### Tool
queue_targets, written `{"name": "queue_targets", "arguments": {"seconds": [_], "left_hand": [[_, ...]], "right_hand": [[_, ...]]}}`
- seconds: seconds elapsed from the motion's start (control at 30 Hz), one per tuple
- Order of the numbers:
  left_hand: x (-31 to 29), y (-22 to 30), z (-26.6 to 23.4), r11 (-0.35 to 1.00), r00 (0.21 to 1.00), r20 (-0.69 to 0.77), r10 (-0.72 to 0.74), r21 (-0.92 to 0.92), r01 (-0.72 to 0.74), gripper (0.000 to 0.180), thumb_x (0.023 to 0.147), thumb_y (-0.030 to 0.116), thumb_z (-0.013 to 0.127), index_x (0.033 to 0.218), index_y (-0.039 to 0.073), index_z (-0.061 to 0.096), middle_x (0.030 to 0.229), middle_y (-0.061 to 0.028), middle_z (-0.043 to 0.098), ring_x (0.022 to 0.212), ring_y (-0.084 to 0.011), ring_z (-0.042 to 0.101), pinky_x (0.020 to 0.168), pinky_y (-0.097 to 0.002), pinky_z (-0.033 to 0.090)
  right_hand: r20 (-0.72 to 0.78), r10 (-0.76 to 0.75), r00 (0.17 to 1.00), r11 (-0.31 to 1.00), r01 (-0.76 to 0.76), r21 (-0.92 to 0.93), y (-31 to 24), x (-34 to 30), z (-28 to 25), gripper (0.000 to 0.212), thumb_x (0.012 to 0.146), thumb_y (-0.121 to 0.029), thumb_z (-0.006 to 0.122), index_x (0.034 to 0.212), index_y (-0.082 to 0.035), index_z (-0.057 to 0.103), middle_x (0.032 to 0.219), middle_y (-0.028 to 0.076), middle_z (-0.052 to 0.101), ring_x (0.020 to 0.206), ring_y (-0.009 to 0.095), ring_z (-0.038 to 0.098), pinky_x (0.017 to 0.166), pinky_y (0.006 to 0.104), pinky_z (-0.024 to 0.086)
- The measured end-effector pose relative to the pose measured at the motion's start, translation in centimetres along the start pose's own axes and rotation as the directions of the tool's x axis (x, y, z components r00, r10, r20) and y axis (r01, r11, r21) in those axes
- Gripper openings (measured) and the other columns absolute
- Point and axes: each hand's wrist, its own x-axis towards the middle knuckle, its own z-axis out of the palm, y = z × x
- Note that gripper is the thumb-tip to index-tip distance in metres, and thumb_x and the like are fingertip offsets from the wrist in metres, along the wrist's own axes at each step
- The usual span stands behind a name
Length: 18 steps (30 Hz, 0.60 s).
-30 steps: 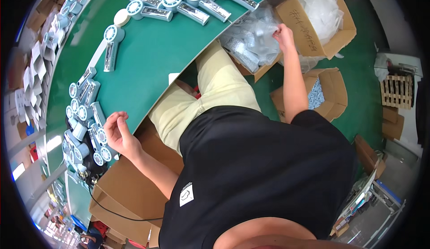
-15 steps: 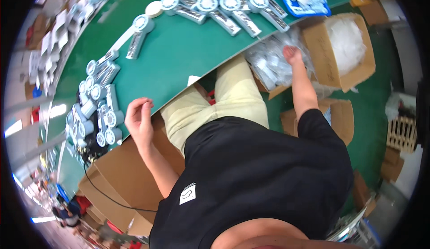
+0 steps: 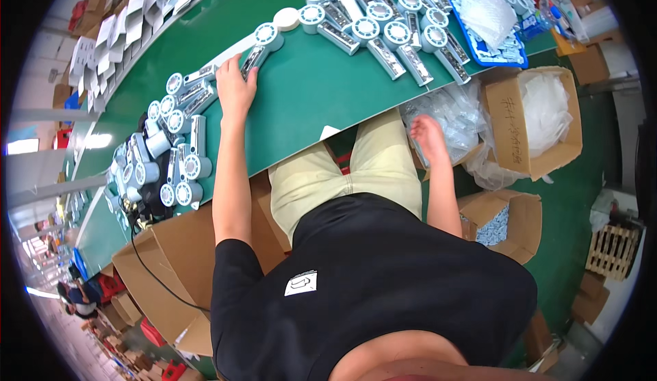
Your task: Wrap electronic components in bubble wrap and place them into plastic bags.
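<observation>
Straddling the handle (image 3: 256,59) of a light-blue unit (image 3: 261,47), the fingers (image 3: 224,71) of the left hand (image 3: 235,95) are partly spread, with the thumb opposed; whether the handle is firmly gripped cannot be told. The unit is laid flat on the green tabletop (image 3: 301,97), its round head (image 3: 267,35) placed just beside a white disc (image 3: 287,19). Low weight, a stiff shell and smooth, slightly slippery sides are to be expected. Hold is best taken along the handle's outer edges; the dark inset face is judged fragile and should not be pressed. The fingers of the right hand (image 3: 430,138) are loosely curled near clear plastic bags (image 3: 453,112); no held item can be made out. Farther out, similar units (image 3: 365,28) are grouped toward a blue tray (image 3: 505,62).
</observation>
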Motion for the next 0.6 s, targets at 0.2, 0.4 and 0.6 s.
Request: {"name": "queue_targets", "arguments": {"seconds": [0.2, 0.4, 0.6], "left_hand": [[-1.6, 3.4, -1.7, 0.948, 0.866, 0.430, -0.257, -0.064, 0.313, 0.049, 0.084, 0.020, 0.067, 0.128, 0.002, 0.052, 0.116, -0.0191, 0.063, 0.096, -0.0377, 0.063, 0.084, -0.0439, 0.051], [-6.1, 6.3, -3.6, 0.940, 0.880, 0.387, -0.276, -0.082, 0.331, 0.054, 0.087, 0.022, 0.064, 0.134, 0.003, 0.046, 0.115, -0.0200, 0.062, 0.097, -0.0375, 0.063, 0.084, -0.0437, 0.051], [-4.1, 8.0, -0.5, 0.935, 0.860, 0.414, -0.297, -0.056, 0.350, 0.062, 0.090, 0.023, 0.061, 0.141, -0.004, 0.038, 0.120, -0.0247, 0.057, 0.100, -0.0412, 0.062, 0.087, -0.0442, 0.051]], "right_hand": [[0.295, -0.037, 0.955, 0.947, 0.127, -0.295, -7.1, -4.4, 4.5, 0.016, 0.097, -0.016, 0.054, 0.094, -0.003, 0.064, 0.081, 0.007, 0.065, 0.070, 0.015, 0.059, 0.064, 0.0249, 0.046], [0.339, -0.238, 0.910, 0.851, 0.364, -0.379, -16.7, -3.2, 6.6, 0.017, 0.099, -0.017, 0.054, 0.093, -0.005, 0.065, 0.082, 0.006, 0.065, 0.074, 0.012, 0.058, 0.068, 0.0232, 0.045], [0.389, -0.345, 0.854, 0.714, 0.507, -0.482, -16.5, -1.9, 11.4, 0.018, 0.099, -0.018, 0.055, 0.092, -0.004, 0.065, 0.083, 0.006, 0.066, 0.074, 0.012, 0.058, 0.069, 0.0233, 0.046]]}}
